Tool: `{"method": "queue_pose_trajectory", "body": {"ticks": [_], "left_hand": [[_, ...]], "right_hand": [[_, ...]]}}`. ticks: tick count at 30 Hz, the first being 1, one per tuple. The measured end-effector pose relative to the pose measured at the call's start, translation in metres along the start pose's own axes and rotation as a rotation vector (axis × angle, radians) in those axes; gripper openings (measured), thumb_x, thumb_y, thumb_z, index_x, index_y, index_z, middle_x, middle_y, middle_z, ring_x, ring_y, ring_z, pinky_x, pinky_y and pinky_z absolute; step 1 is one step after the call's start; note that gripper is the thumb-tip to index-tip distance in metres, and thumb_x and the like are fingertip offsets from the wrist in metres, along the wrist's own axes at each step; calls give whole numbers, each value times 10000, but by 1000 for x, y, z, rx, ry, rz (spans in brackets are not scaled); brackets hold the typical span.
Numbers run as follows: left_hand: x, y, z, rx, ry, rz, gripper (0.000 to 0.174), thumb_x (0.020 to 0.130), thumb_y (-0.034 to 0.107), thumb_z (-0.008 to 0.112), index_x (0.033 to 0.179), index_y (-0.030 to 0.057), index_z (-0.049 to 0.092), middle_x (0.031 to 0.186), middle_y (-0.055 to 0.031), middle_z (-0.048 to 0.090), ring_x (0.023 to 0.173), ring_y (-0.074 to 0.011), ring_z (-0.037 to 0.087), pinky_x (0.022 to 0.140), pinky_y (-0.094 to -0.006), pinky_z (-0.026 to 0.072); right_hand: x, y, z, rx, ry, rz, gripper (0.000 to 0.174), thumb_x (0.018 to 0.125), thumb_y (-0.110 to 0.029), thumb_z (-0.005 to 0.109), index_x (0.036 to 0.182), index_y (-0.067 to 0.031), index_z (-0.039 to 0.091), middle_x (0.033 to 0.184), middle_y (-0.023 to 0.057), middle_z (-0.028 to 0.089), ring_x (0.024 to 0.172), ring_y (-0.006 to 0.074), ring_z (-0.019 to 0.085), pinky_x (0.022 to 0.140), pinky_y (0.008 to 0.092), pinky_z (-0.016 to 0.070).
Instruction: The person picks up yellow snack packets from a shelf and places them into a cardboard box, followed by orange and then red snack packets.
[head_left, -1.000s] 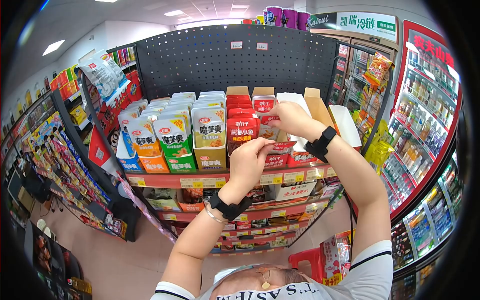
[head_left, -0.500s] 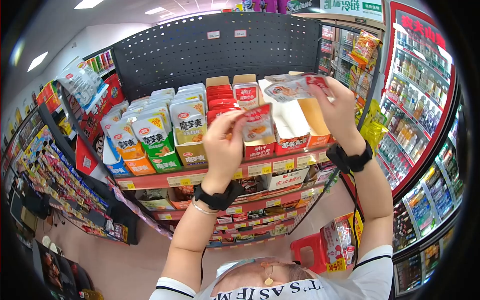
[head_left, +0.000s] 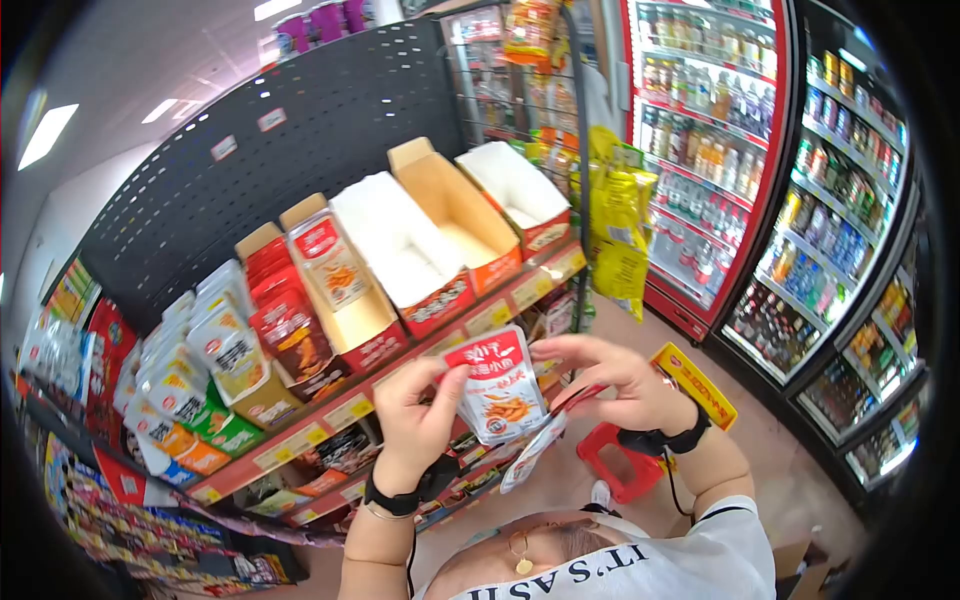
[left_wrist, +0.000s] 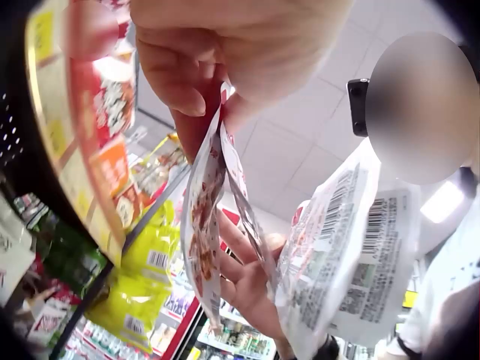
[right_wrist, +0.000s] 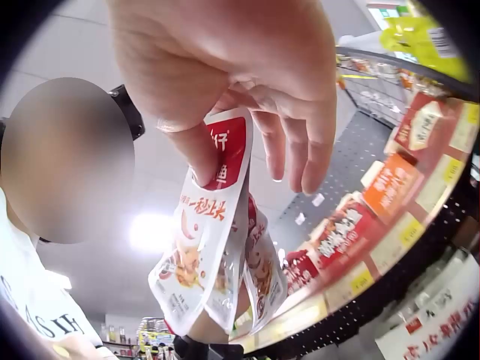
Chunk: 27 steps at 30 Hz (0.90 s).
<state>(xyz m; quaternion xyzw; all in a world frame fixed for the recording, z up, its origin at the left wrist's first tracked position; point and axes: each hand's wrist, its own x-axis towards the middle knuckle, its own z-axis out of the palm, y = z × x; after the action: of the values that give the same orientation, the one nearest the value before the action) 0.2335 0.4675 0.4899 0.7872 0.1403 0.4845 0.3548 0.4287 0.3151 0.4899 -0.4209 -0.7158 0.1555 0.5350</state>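
Note:
In the head view both hands are held close together below the shelf edge. My left hand (head_left: 445, 395) pinches a white and red snack packet (head_left: 497, 385) upright by its left side. My right hand (head_left: 580, 385) grips other packets (head_left: 535, 450) of the same kind, which hang down under it and beside the first packet. The left wrist view shows thumb and fingers (left_wrist: 180, 82) pinching thin packets (left_wrist: 206, 225) by the top edge, with barcoded packet backs (left_wrist: 337, 247) beside them. In the right wrist view my right hand's fingers (right_wrist: 202, 157) clamp a small bunch of packets (right_wrist: 210, 225) by their tops.
Three opened display boxes (head_left: 400, 250) stand empty on the top shelf; boxes to their left hold red packets (head_left: 290, 320) and green and yellow ones (head_left: 200, 400). Yellow bags (head_left: 620, 220) hang at the shelf end. Drink fridges (head_left: 800, 200) line the right. A red stool (head_left: 625, 465) stands on the floor.
Both hands have come down from the shelf boxes, each carrying packets, and now meet below the shelf edge. The head view has swung right and tilted.

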Motion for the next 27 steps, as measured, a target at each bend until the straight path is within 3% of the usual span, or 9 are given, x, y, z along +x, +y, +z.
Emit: {"method": "queue_pose_trajectory", "body": {"ticks": [2,6,9,12,15,17,20,23,27], "left_hand": [[-4,-14,28,-28,-103,-116,121,837,106,648,826,-14,641,603,3,532,520,-36,440,472,-204,337],[-20,-56,91,-216,-223,-313,147,856,126,637,821,-17,631,641,51,538,578,-10,436,504,-194,342],[-42,-91,140,-417,-347,-511,166,871,159,630,808,5,627,651,48,552,589,-13,465,509,-190,359],[-54,-94,178,-538,-540,-788,184,889,206,606,840,28,614,760,12,611,645,-14,512,554,-181,392],[-71,-110,220,-664,-644,-993,229,884,234,609,981,28,589,837,-6,631,688,-34,552,587,-185,423],[-74,-108,242,-670,-688,-1052,241,881,224,601,1029,39,558,804,1,622,569,-31,509,511,-176,397],[-85,-129,270,-782,-990,-1203,304,869,174,610,1120,17,542,1040,-95,630,914,-159,625,782,-301,510],[-93,-138,297,-856,-1027,-1429,311,882,185,595,1138,18,537,1059,-93,624,937,-169,624,787,-311,516],[-107,-159,342,-735,-1008,-1508,311,909,205,557,1156,20,526,1088,-85,616,953,-175,620,810,-328,513]], "right_hand": [[-25,20,5,189,21,168,166,778,-64,661,932,-3,662,1300,174,471,1143,251,506,932,363,401],[-83,51,6,98,169,424,210,812,-136,657,957,15,650,1277,178,497,1097,254,528,925,335,406],[-130,74,8,258,300,647,274,834,-190,657,1009,20,630,1004,85,645,876,130,579,765,279,469],[-174,88,14,407,472,801,272,848,-195,648,1006,26,628,868,26,653,786,73,566,696,246,475],[-214,100,10,485,641,888,240,854,-192,644,968,19,638,847,13,650,757,55,566,678,234,471],[-233,107,5,527,715,899,218,855,-187,643,944,12,637,843,10,648,747,51,565,659,228,469],[-255,117,-10,546,771,942,210,857,-189,640,937,5,637,833,6,645,739,50,564,645,226,467],[-278,136,-23,507,760,947,207,860,-185,635,931,8,634,826,8,642,744,52,562,644,228,463],[-312,167,-42,456,755,974,233,861,-177,632,992,15,622,877,11,638,805,56,553,712,241,464]]}}
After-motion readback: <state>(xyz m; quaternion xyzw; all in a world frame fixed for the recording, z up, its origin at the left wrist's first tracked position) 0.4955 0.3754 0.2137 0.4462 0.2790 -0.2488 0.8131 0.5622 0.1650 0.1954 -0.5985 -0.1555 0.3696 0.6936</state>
